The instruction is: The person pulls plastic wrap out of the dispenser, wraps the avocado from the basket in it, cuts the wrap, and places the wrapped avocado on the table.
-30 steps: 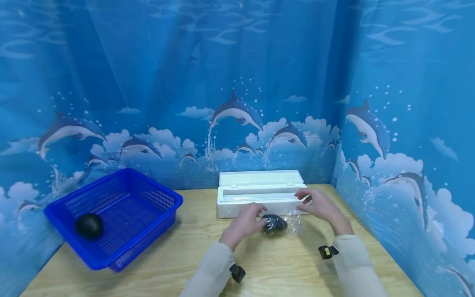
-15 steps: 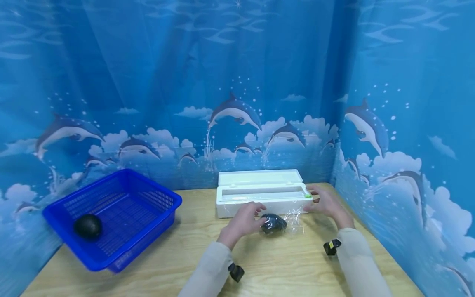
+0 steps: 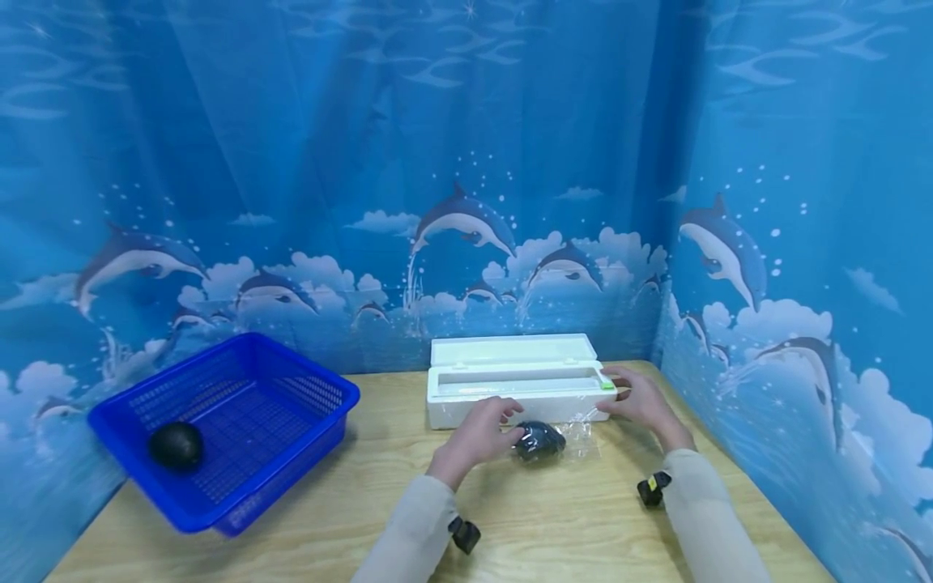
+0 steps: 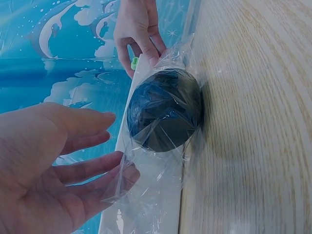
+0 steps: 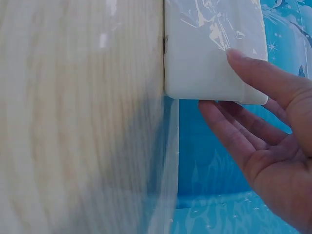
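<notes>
A dark, rounded avocado-like fruit point(image 3: 539, 440) lies on the table, wrapped in clear cling film point(image 4: 165, 124). Behind it stands a long white cling film dispenser point(image 3: 517, 407), lid raised, with a green slider point(image 3: 607, 386) at its right end. Beside the fruit, my left hand point(image 3: 481, 437) has loosely bent fingers; in the left wrist view loose film overlaps the fingertips point(image 4: 130, 174) and a gap shows between hand and fruit. My right hand point(image 3: 641, 398) holds the dispenser's right end, thumb on its front face and fingers against the end, as the right wrist view shows.
At the left, a blue plastic basket point(image 3: 331, 405) contains another dark fruit point(image 3: 176, 446). Blue dolphin-print curtains point(image 3: 328, 162) hang behind the wooden table point(image 3: 554, 526) and along its right side.
My right hand has moved from above the dispenser's front to its right end, and the green slider has come into sight there. The left hand and wrapped fruit stay almost in place.
</notes>
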A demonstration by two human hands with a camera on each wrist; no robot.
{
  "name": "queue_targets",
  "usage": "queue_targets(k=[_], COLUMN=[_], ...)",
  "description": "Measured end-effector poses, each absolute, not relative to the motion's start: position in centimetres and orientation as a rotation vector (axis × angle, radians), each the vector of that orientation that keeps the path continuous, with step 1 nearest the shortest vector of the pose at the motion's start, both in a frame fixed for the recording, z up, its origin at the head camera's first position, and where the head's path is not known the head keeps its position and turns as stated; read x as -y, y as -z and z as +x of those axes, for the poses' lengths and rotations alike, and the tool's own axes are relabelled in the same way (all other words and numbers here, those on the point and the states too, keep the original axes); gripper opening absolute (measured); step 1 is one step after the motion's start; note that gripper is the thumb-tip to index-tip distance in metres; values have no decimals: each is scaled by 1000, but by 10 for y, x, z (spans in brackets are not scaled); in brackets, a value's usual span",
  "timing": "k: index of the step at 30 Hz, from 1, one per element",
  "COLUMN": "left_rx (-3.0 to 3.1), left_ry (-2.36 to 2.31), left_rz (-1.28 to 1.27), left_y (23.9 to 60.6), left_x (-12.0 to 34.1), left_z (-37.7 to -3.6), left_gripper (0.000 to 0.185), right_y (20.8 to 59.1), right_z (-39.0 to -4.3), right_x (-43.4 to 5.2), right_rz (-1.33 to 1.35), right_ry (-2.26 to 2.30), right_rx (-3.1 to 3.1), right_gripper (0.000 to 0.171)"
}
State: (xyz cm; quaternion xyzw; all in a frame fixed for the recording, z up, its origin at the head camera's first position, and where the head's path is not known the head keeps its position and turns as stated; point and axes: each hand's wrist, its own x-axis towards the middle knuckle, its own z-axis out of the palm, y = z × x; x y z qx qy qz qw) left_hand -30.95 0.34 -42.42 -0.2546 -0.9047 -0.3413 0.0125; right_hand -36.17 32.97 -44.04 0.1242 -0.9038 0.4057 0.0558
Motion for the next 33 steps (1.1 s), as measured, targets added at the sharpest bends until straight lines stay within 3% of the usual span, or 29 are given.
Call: queue_targets(k=[8, 18, 33], left_rx=[2837, 2814, 2711], left_ry=[1057, 1086, 582], left_rz=[-789, -832, -1302], left_y=[423, 418, 373], left_x=[-5, -7, -35], left_z=[-311, -311, -354], left_gripper=[36, 36, 35], right_y=[435, 440, 445], right_z=[-363, -367, -372], right_x=[-333, -336, -334], right_rz=[364, 355, 368], right_ry=[-1205, -1112, -1176], right_rx=[2814, 2765, 2705], right_gripper=[81, 74, 69])
